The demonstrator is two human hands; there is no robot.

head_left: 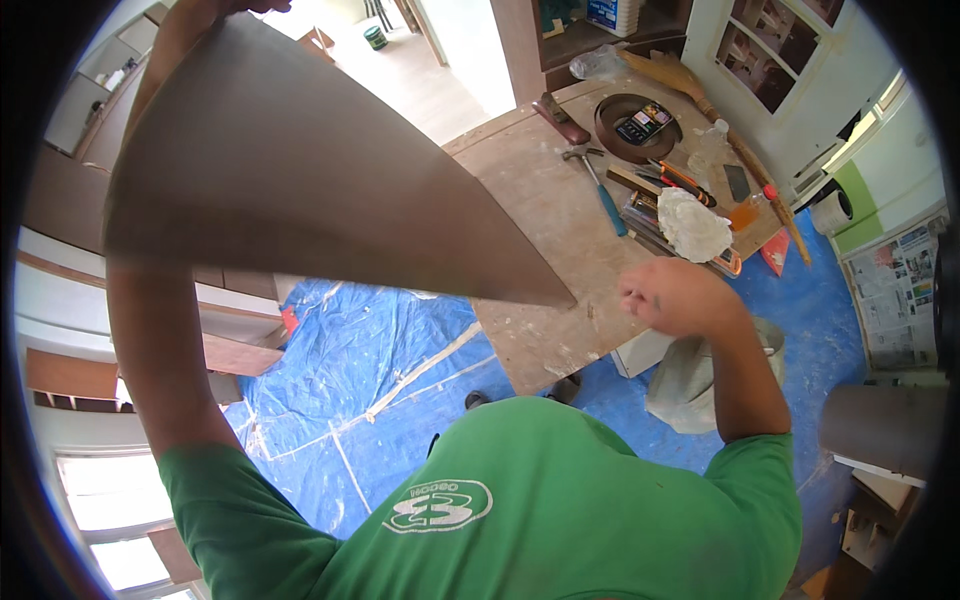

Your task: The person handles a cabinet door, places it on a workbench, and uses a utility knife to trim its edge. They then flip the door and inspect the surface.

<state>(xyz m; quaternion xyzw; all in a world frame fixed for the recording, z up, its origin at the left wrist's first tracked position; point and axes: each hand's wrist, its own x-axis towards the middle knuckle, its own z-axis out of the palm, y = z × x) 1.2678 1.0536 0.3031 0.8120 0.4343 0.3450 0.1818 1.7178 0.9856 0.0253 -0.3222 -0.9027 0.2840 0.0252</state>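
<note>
A large grey-brown flat panel is tilted up in front of me, its narrow end reaching down over the wooden work table. My left hand is raised at the top left, its fingers curled at the panel's upper edge; much of this hand is hidden or cut off. My right hand is closed above the table's right side, beyond the panel's pointed end and apart from it. Whatever may be inside its curled fingers is hidden. A hammer with a blue handle lies on the table beyond it.
The table also bears a coiled brown edging strip, a crumpled white cloth or paper, a brush, an orange-handled cutter and a broom. Blue sheeting covers the floor. A pale bag stands below my right arm.
</note>
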